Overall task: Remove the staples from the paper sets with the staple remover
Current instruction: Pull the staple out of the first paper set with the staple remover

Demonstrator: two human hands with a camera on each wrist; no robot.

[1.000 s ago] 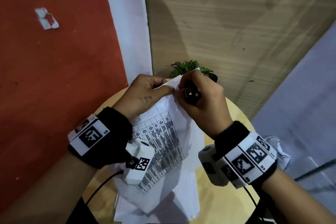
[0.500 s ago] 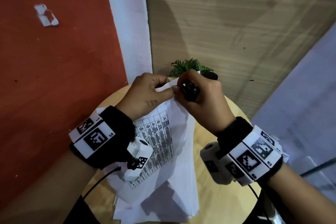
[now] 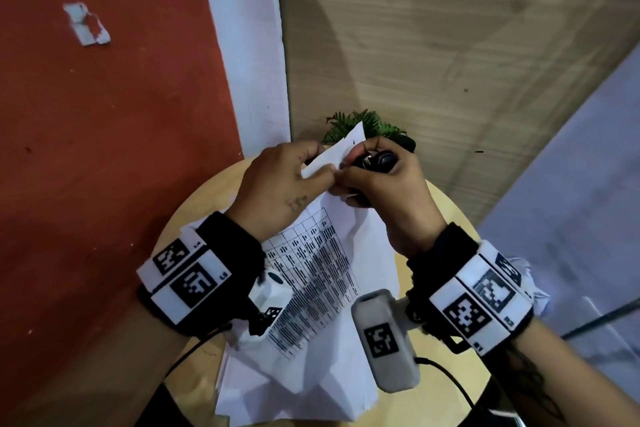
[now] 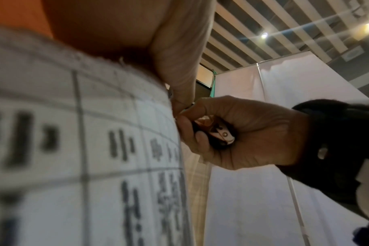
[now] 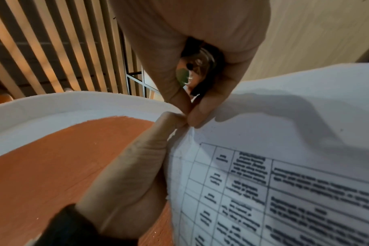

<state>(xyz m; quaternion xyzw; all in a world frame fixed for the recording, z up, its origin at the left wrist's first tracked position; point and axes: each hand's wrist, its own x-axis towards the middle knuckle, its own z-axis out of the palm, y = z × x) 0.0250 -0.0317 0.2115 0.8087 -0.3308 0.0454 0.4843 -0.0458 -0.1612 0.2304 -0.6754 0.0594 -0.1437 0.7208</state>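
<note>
A stapled paper set printed with a table is lifted above a round wooden table. My left hand pinches its top corner between thumb and fingers. My right hand is curled round a black staple remover, with fingertips meeting the left thumb at that corner. The remover shows in the palm in the left wrist view. In the right wrist view the remover sits above the pinched paper. The staple itself is hidden.
More white sheets lie stacked on the table under the lifted set. A small green plant in a black pot stands at the table's far edge. A red wall is on the left, and crumpled white paper lies right of the table.
Both hands have risen and shifted slightly away from me with the paper corner. The right hand has turned, so the remover's black handle now shows on top.
</note>
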